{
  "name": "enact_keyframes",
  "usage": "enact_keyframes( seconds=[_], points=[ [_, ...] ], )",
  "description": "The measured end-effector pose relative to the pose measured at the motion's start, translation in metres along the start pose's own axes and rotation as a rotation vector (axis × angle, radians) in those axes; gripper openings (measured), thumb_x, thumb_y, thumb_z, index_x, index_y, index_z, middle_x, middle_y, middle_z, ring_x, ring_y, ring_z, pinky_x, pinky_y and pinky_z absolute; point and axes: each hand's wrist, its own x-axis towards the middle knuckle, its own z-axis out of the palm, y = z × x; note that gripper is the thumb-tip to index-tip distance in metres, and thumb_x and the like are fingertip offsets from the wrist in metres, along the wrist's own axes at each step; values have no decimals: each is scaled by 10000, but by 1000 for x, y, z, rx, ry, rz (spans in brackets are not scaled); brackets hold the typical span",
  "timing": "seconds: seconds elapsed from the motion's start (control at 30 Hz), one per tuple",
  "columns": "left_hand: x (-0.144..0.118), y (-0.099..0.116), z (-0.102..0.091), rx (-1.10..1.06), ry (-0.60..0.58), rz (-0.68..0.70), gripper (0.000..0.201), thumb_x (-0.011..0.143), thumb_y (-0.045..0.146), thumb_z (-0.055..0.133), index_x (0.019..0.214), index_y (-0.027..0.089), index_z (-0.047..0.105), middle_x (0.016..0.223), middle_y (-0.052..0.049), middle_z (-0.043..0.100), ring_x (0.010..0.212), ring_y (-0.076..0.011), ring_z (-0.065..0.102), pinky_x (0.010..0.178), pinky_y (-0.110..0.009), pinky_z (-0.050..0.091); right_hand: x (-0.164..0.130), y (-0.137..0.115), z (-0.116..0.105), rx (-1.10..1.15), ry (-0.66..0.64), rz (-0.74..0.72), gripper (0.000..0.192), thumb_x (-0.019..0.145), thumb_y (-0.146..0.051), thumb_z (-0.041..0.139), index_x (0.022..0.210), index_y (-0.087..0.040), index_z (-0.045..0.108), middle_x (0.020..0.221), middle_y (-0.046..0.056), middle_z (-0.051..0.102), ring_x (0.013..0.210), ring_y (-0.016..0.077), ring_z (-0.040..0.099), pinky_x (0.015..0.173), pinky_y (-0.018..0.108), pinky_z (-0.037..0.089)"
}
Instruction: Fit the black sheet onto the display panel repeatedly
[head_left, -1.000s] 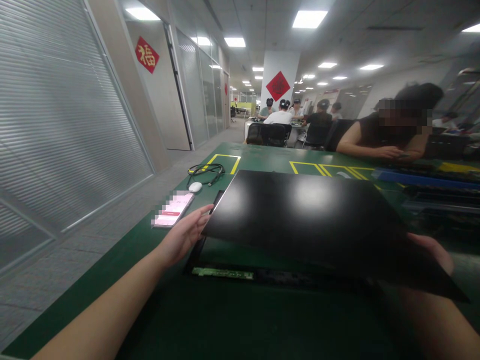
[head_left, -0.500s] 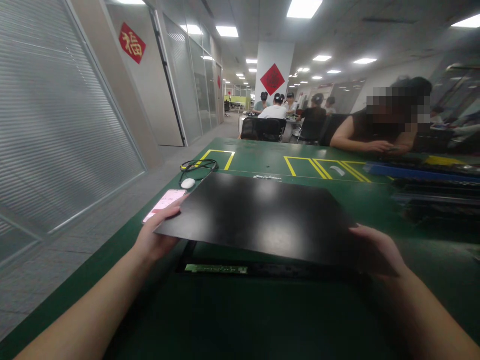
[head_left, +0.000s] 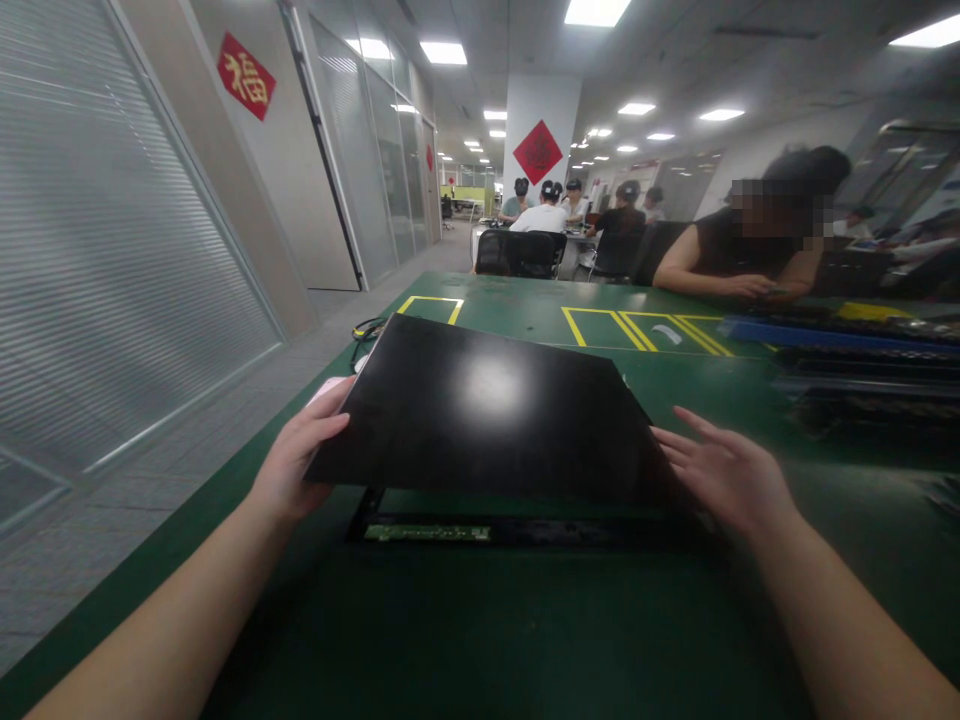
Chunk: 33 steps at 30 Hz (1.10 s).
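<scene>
A glossy black flat panel is held above the table, its left side higher than its right. My left hand grips the panel's left edge, thumb on top and fingers partly hidden beneath. At the right edge, my right hand is open with fingers stretched out; some fingertips meet or pass behind the edge, and I cannot tell how firmly they touch. Under the panel lies a dark frame with a narrow green circuit board along its near side. The panel hides the rest of the frame.
The green table bears yellow tape outlines. A partly covered phone and a black cable lie to the left. Blurred dark parts and a blue strip sit at right, near a seated person.
The panel has shifted left and tilted, its left side rising. My right hand has loosened from the panel's right edge, its fingers now stretched out. My left hand keeps its grip.
</scene>
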Motion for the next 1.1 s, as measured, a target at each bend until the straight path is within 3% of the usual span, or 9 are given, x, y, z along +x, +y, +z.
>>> enact_keyframes(
  seconds=[0.17,0.3,0.4,0.63,0.8,0.97,1.1],
  points=[
    [1,-3,0,10,-81,19,567,728,275,712,1284,193,643,1275,-46,686,1151,-310,629,942,-331,513,4,1,-2,-24,73,-35,496,694,-177,588,1184,-215,519,1016,158,703,907,259,705,762,390,577],
    [0,-3,-2,21,0,41,521,727,265,707,1243,199,674,1236,-42,706,1122,-292,646,913,-306,526,4,0,-3,-94,80,-48,607,698,-177,565,1294,-257,486,974,121,739,930,253,699,737,367,564],
    [0,-2,-2,13,48,56,490,718,266,704,1203,199,699,1225,-34,710,1108,-290,651,931,-322,521,3,0,-3,-152,92,-84,622,713,-202,562,1327,-274,491,961,91,754,834,207,687,647,292,534],
    [4,-5,0,15,33,25,523,668,250,724,1186,179,698,1206,-40,720,1110,-289,647,865,-284,533,6,6,-5,-307,134,-105,698,675,-244,620,1357,-234,475,890,93,764,558,135,554,482,213,412],
    [3,-7,0,36,-6,-24,560,675,264,737,1224,167,679,1214,-61,720,1025,-275,683,754,-255,548,10,9,-8,-368,182,-102,595,673,-264,625,1256,-206,522,787,106,755,360,66,289,344,191,215],
    [1,-9,2,38,38,-106,631,652,255,776,1268,186,655,1174,-65,739,986,-261,700,733,-253,554,14,11,-12,-426,223,-119,550,663,-262,648,1200,-203,547,736,90,747,346,58,292,327,179,215],
    [-1,-9,4,55,6,-107,633,655,260,778,1274,205,656,1187,-63,735,1008,-267,696,731,-257,557,14,12,-14,-449,235,-137,543,677,-277,649,1203,-199,542,738,90,747,337,53,290,318,177,222]
  ],
)
